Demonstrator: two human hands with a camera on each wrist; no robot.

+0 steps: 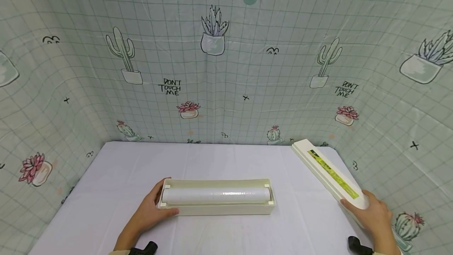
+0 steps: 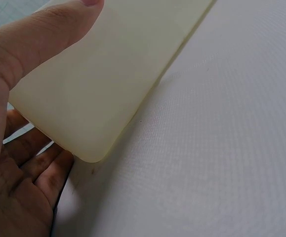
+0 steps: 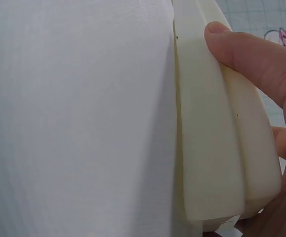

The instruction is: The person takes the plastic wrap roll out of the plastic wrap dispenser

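A long cream plastic box (image 1: 226, 210) sits open-topped on the table, with a roll of clear plastic wrap (image 1: 216, 196) lying lengthwise inside. My left hand (image 1: 149, 210) grips its left end, thumb along the front wall and fingers behind. The left wrist view shows the thumb (image 2: 59, 37) on the box's front face (image 2: 110, 79) and the fingers past its end. On the right, my right hand (image 1: 377, 213) holds the near end of a matching long lid (image 1: 320, 176) with a yellow-green label (image 1: 333, 174). In the right wrist view, the thumb (image 3: 251, 54) presses the lid's stepped side (image 3: 207, 118).
A white cloth covers the table (image 1: 219, 160). Behind it and on both sides hangs a grid-patterned curtain (image 1: 226, 89) printed with potted plants. The lid slants toward the table's far right corner. Black straps (image 1: 144, 248) show at both wrists.
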